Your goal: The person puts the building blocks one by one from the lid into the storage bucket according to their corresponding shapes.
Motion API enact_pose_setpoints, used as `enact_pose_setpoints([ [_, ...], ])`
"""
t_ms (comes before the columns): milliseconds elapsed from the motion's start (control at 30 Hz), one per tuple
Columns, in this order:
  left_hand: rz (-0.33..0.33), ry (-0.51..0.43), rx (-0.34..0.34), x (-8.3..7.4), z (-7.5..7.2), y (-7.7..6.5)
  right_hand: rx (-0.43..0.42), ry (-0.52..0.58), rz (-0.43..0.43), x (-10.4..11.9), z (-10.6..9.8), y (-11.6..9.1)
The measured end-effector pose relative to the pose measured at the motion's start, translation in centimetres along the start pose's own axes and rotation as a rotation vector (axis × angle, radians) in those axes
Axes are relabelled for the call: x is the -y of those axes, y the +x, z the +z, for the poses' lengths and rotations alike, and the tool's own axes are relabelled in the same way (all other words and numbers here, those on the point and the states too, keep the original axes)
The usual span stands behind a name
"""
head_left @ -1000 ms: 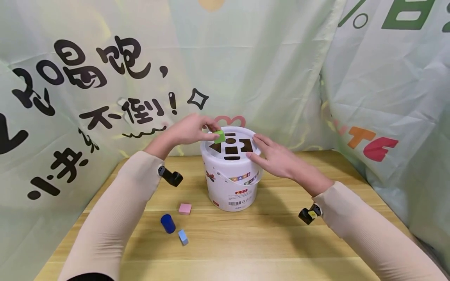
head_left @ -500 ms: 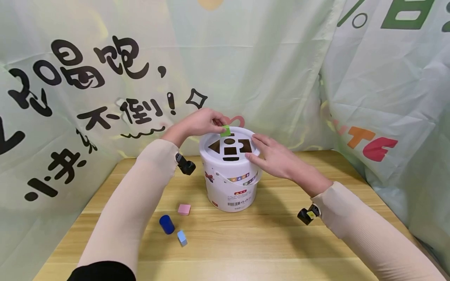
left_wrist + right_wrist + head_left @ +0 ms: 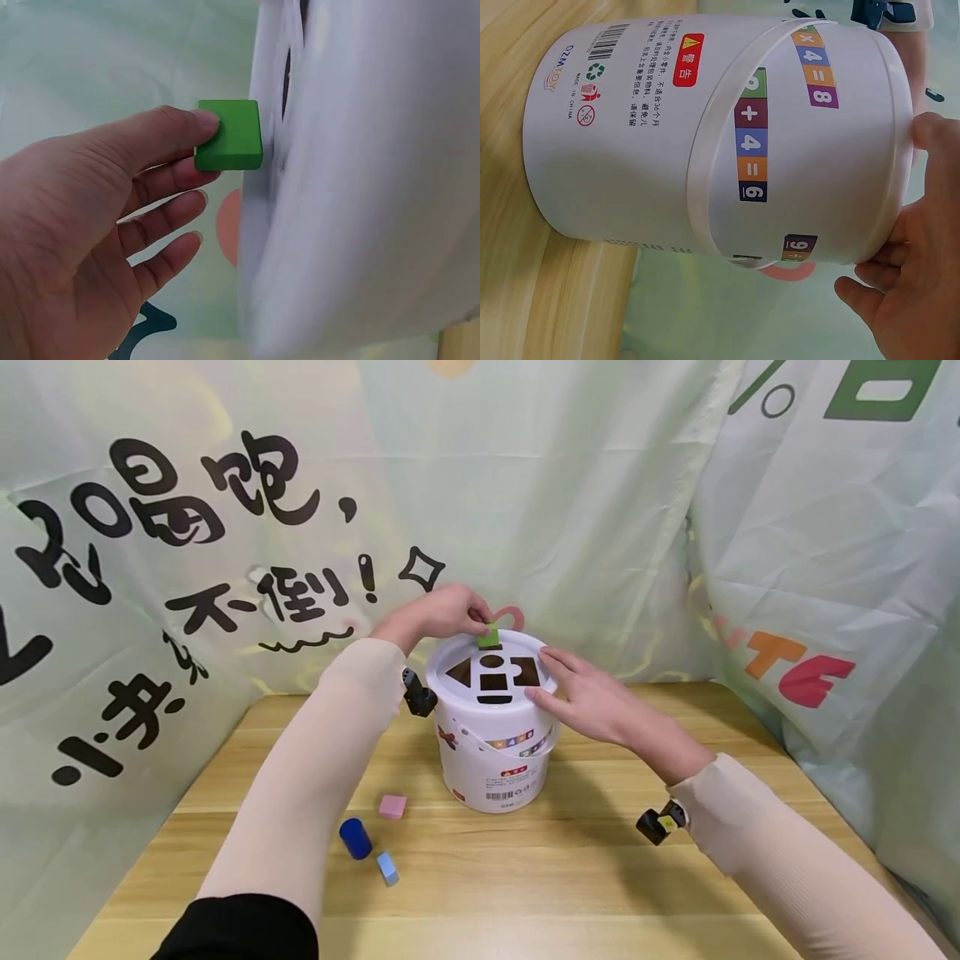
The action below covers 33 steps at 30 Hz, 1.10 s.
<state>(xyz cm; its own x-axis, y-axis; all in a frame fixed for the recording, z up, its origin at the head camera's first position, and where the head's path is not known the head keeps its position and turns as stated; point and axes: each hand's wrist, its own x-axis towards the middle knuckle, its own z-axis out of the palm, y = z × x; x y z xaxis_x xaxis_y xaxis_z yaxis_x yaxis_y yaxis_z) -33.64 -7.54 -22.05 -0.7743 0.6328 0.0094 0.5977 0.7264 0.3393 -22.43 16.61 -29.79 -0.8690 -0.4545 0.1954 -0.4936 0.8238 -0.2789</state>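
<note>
Between thumb and fingers, my left hand [image 3: 450,610] pinches a flat green square block [image 3: 229,135]. In the head view the block stands at the far slot of the white bucket's lid [image 3: 478,665]; in the left wrist view it is right beside the lid. The lid has cut-outs of several shapes, among them a triangle, a circle and a square. My right hand [image 3: 592,697] rests on the right rim of the bucket [image 3: 795,150], thumb toward the near side and fingers along the edge. The bucket stands upright on the wooden table.
On the table [image 3: 480,877], left of the bucket, lie a pink block [image 3: 392,807], a dark blue cylinder [image 3: 356,838] and a light blue block [image 3: 387,868]. The bucket's handle [image 3: 510,750] hangs down its front. Printed curtains [image 3: 570,510] enclose the back and sides.
My left hand has carried the green block rightward and back across the lid, from above the triangle cut-out to the far slot. The right hand stays on the rim.
</note>
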Motion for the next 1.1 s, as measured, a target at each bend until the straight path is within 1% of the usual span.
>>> enact_pose_setpoints([
  [167, 0.008, 0.049, 0.031, 0.0, 0.3, 0.6, 0.003, 0.008, 0.006, 0.0, 0.1, -0.1],
  [400, 0.022, 0.064, 0.037, -0.1, 0.8, 0.5, -0.006, 0.017, 0.014, 0.0, 0.2, -0.1],
  [467, 0.028, 0.054, 0.033, 0.0, 1.0, 0.5, -0.010, 0.017, 0.012, 0.0, 0.2, -0.1],
  [600, 0.032, -0.012, 0.004, 0.2, 1.1, 0.1, -0.009, 0.015, 0.006, 0.0, 0.2, -0.1],
  [700, 0.035, -0.073, -0.033, 0.4, 0.8, -0.5, -0.005, 0.017, 0.006, 0.1, 0.2, -0.1],
  [833, 0.061, -0.121, -0.080, 0.4, 0.2, -1.6, -0.003, 0.020, 0.008, 0.1, 0.2, -0.1],
  [967, 0.089, -0.119, -0.115, 0.2, -0.2, -3.1, -0.010, 0.026, 0.009, 0.1, 0.3, -0.2],
  [1100, 0.107, -0.104, -0.118, 0.0, -0.3, -4.8, -0.013, 0.026, 0.010, 0.0, 0.4, -0.1],
])
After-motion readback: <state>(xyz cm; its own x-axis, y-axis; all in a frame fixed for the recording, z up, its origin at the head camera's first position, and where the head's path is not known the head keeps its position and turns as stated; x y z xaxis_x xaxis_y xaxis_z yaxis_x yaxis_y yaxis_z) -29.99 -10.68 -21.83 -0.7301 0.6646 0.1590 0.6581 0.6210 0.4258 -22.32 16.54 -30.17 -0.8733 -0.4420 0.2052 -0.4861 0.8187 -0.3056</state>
